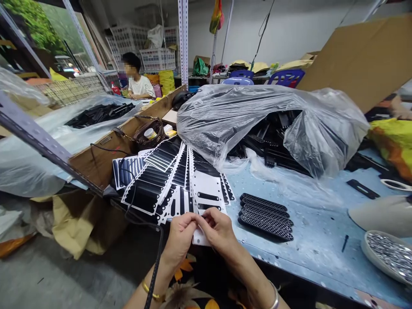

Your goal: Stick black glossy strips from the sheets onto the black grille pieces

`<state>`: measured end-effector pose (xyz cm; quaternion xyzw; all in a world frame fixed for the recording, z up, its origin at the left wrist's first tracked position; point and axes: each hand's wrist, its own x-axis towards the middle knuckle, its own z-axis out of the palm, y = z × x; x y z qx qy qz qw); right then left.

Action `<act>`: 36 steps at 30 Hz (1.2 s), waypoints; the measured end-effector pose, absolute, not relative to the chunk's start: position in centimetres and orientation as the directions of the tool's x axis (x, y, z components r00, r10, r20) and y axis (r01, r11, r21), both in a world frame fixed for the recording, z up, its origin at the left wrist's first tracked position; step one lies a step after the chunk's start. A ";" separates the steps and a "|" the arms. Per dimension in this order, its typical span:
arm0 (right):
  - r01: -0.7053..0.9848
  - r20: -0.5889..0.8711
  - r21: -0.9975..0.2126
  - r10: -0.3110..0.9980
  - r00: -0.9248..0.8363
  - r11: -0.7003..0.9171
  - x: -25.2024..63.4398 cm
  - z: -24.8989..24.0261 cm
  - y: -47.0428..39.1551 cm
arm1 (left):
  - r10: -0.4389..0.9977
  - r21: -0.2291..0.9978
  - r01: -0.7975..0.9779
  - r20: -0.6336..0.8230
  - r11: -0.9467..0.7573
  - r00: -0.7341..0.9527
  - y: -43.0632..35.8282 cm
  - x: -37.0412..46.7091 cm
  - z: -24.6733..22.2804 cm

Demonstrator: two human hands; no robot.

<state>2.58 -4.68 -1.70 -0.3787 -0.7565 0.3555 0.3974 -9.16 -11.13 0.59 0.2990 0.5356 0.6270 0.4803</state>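
Note:
My left hand (pixel 181 235) and my right hand (pixel 222 229) meet at the table's front edge, fingertips closed in a pinch and touching. Whatever sits between the fingers is hidden. Directly beneath them lies a white sheet (pixel 206 184) with a few black rounded strips on it; its lower end shows between my hands. More sheets of black strips (pixel 149 184) fan out to the left and behind. To the right of my right hand, several black mesh-patterned plastic pieces (pixel 266 218) lie side by side in a stack.
A clear plastic bag (pixel 225 116) of black parts bulges across the table's back. A bowl of small shiny metal pieces (pixel 389 253) and a flat black part (pixel 363 189) lie right. A dark cable (pixel 157 253) hangs by my left forearm. Another person (pixel 138 81) sits far left.

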 end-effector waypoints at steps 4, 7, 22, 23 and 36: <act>0.283 0.349 -0.835 0.852 -0.390 0.471 2.6 -1.3 -4.1 | 0.922 0.937 -0.346 -0.178 0.052 -0.343 -10.5 -8.5 0.5; 0.280 0.413 -0.796 0.820 -0.396 0.536 3.5 -0.3 -4.2 | 0.896 0.911 -0.403 -0.249 0.089 -0.366 -10.1 -8.9 -0.2; 0.253 0.152 -0.963 0.964 0.220 0.094 21.8 1.4 -7.5 | 0.842 0.444 0.841 0.285 0.308 -0.458 -4.2 -21.0 1.7; 0.221 0.143 -0.971 0.965 0.218 0.094 22.3 1.0 -7.5 | 0.820 0.439 0.844 0.326 0.309 -0.470 -4.6 -20.5 1.9; 0.094 0.190 -0.975 0.976 -0.104 0.200 21.2 2.1 -8.7 | 0.906 0.854 -0.305 -0.400 0.423 0.135 -7.6 -2.2 3.0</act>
